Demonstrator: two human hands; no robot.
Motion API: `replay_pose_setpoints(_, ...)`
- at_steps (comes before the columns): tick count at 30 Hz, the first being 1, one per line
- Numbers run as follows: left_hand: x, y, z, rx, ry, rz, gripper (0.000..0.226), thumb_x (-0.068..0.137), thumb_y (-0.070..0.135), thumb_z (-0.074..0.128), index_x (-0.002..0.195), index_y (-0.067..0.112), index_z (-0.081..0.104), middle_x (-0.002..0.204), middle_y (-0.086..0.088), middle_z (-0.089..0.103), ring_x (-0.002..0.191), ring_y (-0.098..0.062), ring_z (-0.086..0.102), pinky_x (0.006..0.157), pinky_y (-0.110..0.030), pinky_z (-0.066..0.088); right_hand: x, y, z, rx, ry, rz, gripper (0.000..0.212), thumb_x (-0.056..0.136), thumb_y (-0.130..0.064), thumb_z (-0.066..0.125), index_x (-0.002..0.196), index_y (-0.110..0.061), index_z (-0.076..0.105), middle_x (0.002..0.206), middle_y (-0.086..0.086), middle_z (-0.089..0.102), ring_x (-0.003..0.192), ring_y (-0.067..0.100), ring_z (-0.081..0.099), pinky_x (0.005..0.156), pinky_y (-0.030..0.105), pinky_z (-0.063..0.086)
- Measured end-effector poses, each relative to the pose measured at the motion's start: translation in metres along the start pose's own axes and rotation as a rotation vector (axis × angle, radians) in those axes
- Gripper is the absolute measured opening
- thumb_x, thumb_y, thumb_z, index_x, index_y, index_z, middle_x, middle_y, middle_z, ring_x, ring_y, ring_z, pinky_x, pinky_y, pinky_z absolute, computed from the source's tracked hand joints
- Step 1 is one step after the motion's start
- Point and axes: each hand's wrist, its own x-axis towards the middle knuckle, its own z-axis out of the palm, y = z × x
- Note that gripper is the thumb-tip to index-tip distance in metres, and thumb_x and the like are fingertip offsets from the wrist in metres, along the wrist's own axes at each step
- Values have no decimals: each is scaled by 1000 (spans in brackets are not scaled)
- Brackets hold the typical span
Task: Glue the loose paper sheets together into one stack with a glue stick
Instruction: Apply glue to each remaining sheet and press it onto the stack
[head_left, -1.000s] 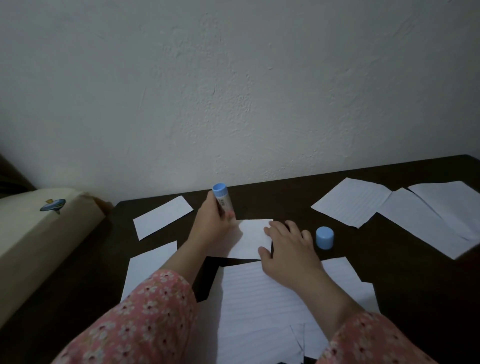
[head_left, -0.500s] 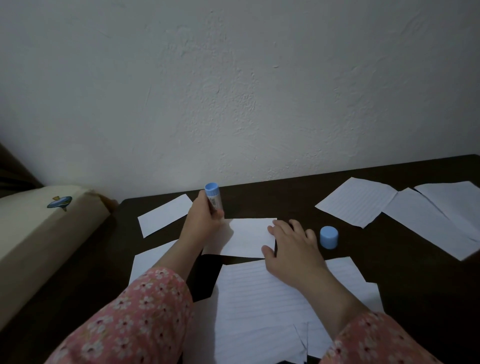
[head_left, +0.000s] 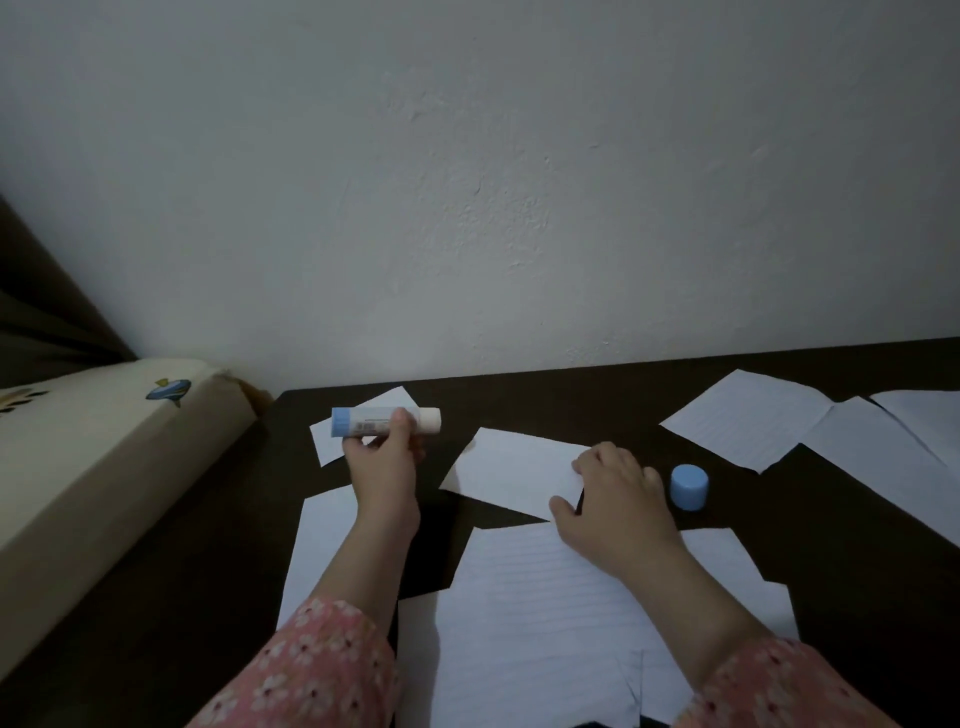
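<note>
Head view: the left hand (head_left: 382, 462) grips the uncapped glue stick (head_left: 384, 420), held sideways above a small paper slip (head_left: 332, 441). The right hand (head_left: 613, 499) rests on the right edge of a small paper sheet (head_left: 509, 470), its fingers bent over that edge. A blue cap (head_left: 689, 487) stands just right of that hand. A lined sheet (head_left: 524, 597) lies beneath its wrist, on the dark table (head_left: 831, 519).
</note>
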Motion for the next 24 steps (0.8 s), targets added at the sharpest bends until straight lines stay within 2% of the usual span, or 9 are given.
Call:
replay_pose_setpoints(2,-10,-3,-3,-4,-18,4,57,91,21,63,140,21,35,121,1,52,105,-17,56,87,-29,48,1,-1,-2,17,33,18,38,91,-49,49,118,-22,49,120,-2,44,116,15,39,97,31,35)
replay_pose_setpoints(4,-18,-11,-5,8,-48,11,53,90,21,64,136,20,38,124,0,55,110,-19,57,93,-32,49,1,-1,-2,25,68,30,34,96,-45,43,119,-21,50,119,-1,45,114,14,40,95,29,37)
replay_pose_setpoints(7,-24,-20,-4,78,-129,25,52,88,26,67,133,18,43,123,-5,59,114,-25,58,100,-42,47,4,3,1,-18,67,15,35,102,-30,35,136,-24,43,138,-2,39,129,14,33,104,30,35)
replay_pose_setpoints(10,-29,-19,1,137,-186,44,55,88,28,67,136,21,41,116,0,59,103,-15,60,97,-38,49,5,4,2,-37,-5,27,42,103,-27,34,145,-24,35,152,-4,29,144,19,17,113,36,24)
replay_pose_setpoints(12,-34,-18,4,179,-222,68,55,88,28,67,136,22,41,116,1,59,100,-12,59,96,-36,49,5,4,3,-49,11,21,41,102,-30,36,143,-24,37,143,-2,38,136,18,28,109,34,29)
replay_pose_setpoints(14,-38,-19,7,224,-253,75,54,87,30,67,134,24,42,116,4,58,109,-15,56,99,-39,47,3,4,1,-41,40,21,42,99,-38,42,139,-26,42,127,-1,43,120,14,39,100,30,36)
replay_pose_setpoints(17,-43,-17,10,278,-287,76,52,88,29,66,132,27,40,113,7,55,113,-19,55,100,-41,47,4,5,-3,-25,82,40,40,97,-46,46,133,-28,47,118,-1,46,111,13,44,96,30,38)
replay_pose_setpoints(21,-47,-15,11,337,-325,98,56,88,28,65,137,24,38,124,0,55,117,-24,55,100,-45,47,5,9,-4,-66,98,61,40,102,-34,38,141,-26,40,126,-1,41,117,14,39,97,30,36)
replay_pose_setpoints(24,-50,-14,12,340,-357,111,54,89,26,65,136,23,39,125,0,55,117,-21,54,97,-40,49,3,10,-2,-64,65,47,38,100,-36,42,135,-25,49,132,-1,38,125,15,33,102,34,34)
